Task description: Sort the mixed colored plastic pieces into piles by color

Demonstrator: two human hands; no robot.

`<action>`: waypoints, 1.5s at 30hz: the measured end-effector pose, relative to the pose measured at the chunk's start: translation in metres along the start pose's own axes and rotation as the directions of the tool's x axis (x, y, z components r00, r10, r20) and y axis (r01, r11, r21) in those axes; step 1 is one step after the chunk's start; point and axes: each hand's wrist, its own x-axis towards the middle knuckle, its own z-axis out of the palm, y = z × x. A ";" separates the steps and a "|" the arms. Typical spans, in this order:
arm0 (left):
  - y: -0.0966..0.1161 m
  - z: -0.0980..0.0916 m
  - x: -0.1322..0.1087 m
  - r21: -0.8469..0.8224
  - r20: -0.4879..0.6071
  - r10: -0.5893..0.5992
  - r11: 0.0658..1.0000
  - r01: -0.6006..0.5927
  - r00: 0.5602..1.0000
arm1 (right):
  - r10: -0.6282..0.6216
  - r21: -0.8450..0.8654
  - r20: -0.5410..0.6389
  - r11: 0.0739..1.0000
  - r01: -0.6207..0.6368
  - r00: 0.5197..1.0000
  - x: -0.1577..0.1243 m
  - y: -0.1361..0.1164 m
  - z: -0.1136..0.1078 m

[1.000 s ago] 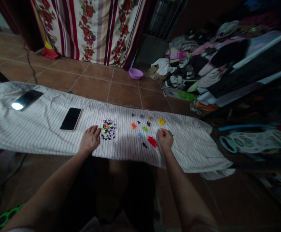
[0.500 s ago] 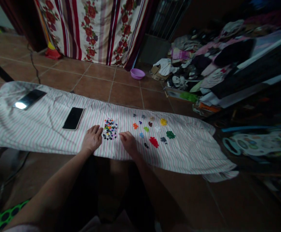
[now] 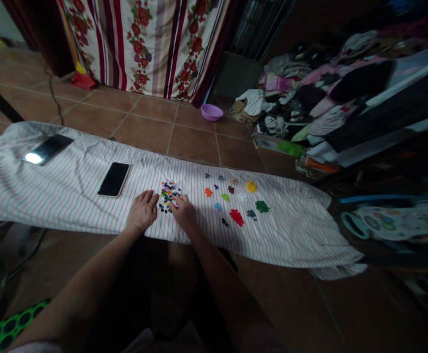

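A striped cloth (image 3: 52, 191) covers a long low surface. On it lies a pile of small mixed-colour beads (image 3: 168, 190). My left hand (image 3: 143, 211) rests flat beside the pile's left edge, fingers stretched out. My right hand (image 3: 183, 211) touches the pile's near right edge with its fingertips pinched together; what they hold is too small to see. To the right lie small sorted groups: a red group (image 3: 236, 216), a green group (image 3: 262, 206), a yellow group (image 3: 251, 186), an orange group (image 3: 208, 192) and several smaller ones.
Two dark phones lie on the cloth, one (image 3: 114, 179) near my left hand, another (image 3: 47, 149) farther left. Beyond are a tiled floor, a floral curtain (image 3: 151, 44), a purple bowl (image 3: 211, 112) and heaped clothes (image 3: 309, 93) at the right.
My right hand left the green group at the right, crossed leftward over the sorted groups and now touches the mixed bead pile. My left hand stayed put.
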 end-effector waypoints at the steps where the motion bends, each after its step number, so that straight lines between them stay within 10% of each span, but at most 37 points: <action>1: 0.000 0.000 0.000 -0.001 -0.002 0.001 1.000 -0.001 1.000 | 0.009 -0.008 0.008 1.000 -0.009 1.000 0.001 -0.002 0.000; 24: 0.001 -0.004 0.001 -0.048 0.015 -0.008 0.999 0.009 1.000 | 0.166 0.375 -0.121 0.921 -0.110 0.979 0.005 0.017 0.011; 45: 0.001 -0.007 0.000 -0.071 -0.002 0.018 0.997 -0.018 1.000 | 0.218 0.735 0.076 0.647 -0.203 0.973 0.000 0.032 -0.005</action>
